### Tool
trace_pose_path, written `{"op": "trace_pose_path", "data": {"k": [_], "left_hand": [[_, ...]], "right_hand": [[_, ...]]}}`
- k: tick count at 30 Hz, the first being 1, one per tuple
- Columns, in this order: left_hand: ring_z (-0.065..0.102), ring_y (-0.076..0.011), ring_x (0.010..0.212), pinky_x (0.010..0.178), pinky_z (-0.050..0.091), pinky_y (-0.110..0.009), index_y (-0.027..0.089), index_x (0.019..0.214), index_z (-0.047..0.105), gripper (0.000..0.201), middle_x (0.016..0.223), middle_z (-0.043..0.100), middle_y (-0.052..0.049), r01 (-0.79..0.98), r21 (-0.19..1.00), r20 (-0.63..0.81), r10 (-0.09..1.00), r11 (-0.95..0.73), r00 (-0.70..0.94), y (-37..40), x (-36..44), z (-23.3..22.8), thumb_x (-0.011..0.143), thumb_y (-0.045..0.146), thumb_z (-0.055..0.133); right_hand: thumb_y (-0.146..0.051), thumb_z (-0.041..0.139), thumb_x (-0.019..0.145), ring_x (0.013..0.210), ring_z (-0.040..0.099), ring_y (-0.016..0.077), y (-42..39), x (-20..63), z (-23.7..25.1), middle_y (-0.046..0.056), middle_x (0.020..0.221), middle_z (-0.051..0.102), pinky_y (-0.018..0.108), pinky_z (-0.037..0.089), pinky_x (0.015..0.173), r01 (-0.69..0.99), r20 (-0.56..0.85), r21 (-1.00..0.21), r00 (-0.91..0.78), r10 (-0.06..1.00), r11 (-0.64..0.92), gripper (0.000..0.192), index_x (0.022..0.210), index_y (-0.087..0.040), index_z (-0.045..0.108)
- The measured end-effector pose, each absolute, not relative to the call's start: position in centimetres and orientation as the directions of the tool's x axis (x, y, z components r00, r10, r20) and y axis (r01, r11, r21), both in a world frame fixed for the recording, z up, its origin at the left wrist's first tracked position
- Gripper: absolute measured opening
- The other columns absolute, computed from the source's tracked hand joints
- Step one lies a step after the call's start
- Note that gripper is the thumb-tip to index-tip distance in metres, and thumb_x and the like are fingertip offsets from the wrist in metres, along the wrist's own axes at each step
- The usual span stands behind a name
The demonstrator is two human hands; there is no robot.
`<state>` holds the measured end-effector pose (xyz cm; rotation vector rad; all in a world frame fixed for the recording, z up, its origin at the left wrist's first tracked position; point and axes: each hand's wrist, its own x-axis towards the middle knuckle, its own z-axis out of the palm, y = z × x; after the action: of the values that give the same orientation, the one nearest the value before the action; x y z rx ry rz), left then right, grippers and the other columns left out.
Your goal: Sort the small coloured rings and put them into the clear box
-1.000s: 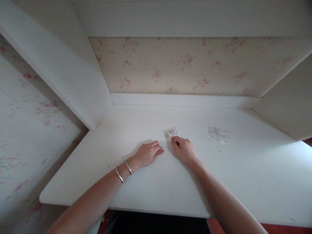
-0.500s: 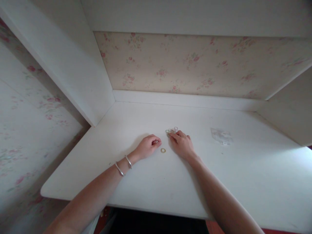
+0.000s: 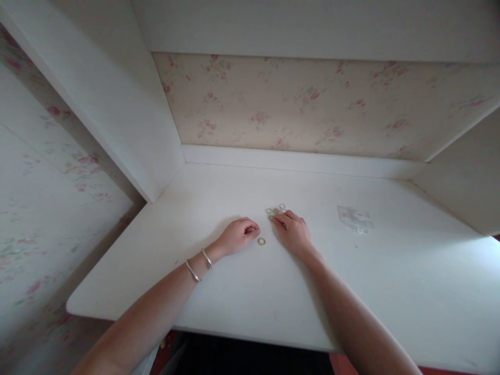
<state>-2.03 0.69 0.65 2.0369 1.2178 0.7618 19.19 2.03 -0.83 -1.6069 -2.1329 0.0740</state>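
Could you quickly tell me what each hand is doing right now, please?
Left hand: loosely curled on the desk, beside a single yellow ring; holding anything cannot be told.
Right hand: fingers touching the pile of small rings.

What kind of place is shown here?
Probably a room at home: a white wooden desk set in a white alcove, pale floral wallpaper behind, and small thin coloured rings near the right hand.

The scene is dimly and softly lit from the right of the frame, where the counter is washed pale, while faint shadows are cast leftward, the lower corners are darkened, and straight edges are bowed by wide-angle distortion.
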Motion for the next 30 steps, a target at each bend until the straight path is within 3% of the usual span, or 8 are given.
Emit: {"op": "trace_pose_path", "data": {"k": [8, 14, 22, 30], "left_hand": [[0.056, -0.0136, 0.073, 0.067, 0.043, -0.024, 0.017, 0.084, 0.067, 0.02, 0.08, 0.064, -0.003, 0.504, 0.796, 0.132, 0.909, -0.335, 0.395, 0.8, -2.2, 0.6, 0.083, 0.032, 0.053], [0.055, -0.0132, 0.073, 0.067, 0.042, -0.024, 0.015, 0.086, 0.067, 0.023, 0.082, 0.064, -0.003, 0.505, 0.805, 0.127, 0.922, -0.312, 0.367, 0.8, -2.4, 0.9, 0.084, 0.032, 0.052], [0.054, -0.0128, 0.071, 0.066, 0.041, -0.023, 0.015, 0.085, 0.066, 0.021, 0.08, 0.063, -0.002, 0.5, 0.802, 0.147, 0.919, -0.327, 0.366, 0.9, -2.5, 0.9, 0.084, 0.032, 0.053], [0.054, -0.0124, 0.071, 0.066, 0.041, -0.023, 0.016, 0.084, 0.067, 0.021, 0.082, 0.064, -0.002, 0.493, 0.803, 0.15, 0.914, -0.334, 0.376, 0.8, -2.5, 0.8, 0.084, 0.032, 0.053]], "right_hand": [[-0.034, 0.043, 0.092, 0.079, 0.059, 0.0141, 1.3, 19.5, -1.2, 0.004, 0.089, 0.064, 0.026, 0.041, 0.072, 0.832, 0.443, -0.423, -0.155, 0.883, 0.358, 0.028, 0.097, -0.025, 0.068], [-0.031, 0.048, 0.091, 0.067, 0.055, 0.0123, -1.2, 18.6, -0.5, 0.003, 0.075, 0.062, 0.024, 0.04, 0.066, 0.687, 0.491, -0.49, -0.291, 0.821, 0.537, 0.024, 0.087, -0.021, 0.069], [-0.024, 0.047, 0.09, 0.063, 0.049, 0.0121, -2.6, 17.7, 0.3, 0.002, 0.068, 0.058, 0.025, 0.035, 0.064, 0.66, 0.428, -0.33, -0.532, 0.73, 0.675, 0.023, 0.087, -0.022, 0.069], [-0.025, 0.043, 0.092, 0.064, 0.049, 0.012, -2.6, 17.7, 0.1, 0.003, 0.071, 0.06, 0.026, 0.034, 0.066, 0.673, 0.385, -0.253, -0.589, 0.711, 0.695, 0.027, 0.089, -0.021, 0.069]]}}
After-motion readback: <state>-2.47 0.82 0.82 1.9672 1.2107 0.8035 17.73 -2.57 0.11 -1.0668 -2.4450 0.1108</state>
